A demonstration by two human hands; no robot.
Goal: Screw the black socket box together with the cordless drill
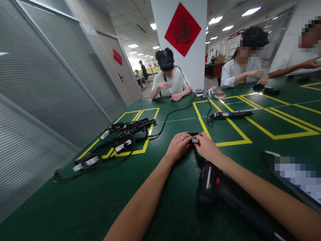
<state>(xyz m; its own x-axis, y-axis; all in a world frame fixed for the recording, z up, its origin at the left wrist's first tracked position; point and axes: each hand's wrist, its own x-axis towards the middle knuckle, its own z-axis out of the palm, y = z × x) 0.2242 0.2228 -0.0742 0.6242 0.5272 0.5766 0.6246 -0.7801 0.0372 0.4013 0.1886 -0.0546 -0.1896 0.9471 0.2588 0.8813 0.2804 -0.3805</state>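
Note:
At the middle of the green table, a small black block-like part with a pale grey patch (pixel 194 141) sits between my two hands; its exact kind does not show. My left hand (pixel 178 145) closes on its left side, a ring on one finger. From the right, my right hand (pixel 207 147) grips the other side, thumb near the pale patch. Just below my right wrist lies a black pistol-shaped power tool (pixel 209 184) with red buttons, partly covered by my right forearm.
Black adapters and tangled cables (pixel 125 137) lie at the left. A pen-shaped electric screwdriver (pixel 230 114) with a cord rests ahead on the right. A dark-edged, blurred flat object (pixel 278 170) is at right. Yellow tape (pixel 234 144) marks the table; people (pixel 170 77) sit opposite.

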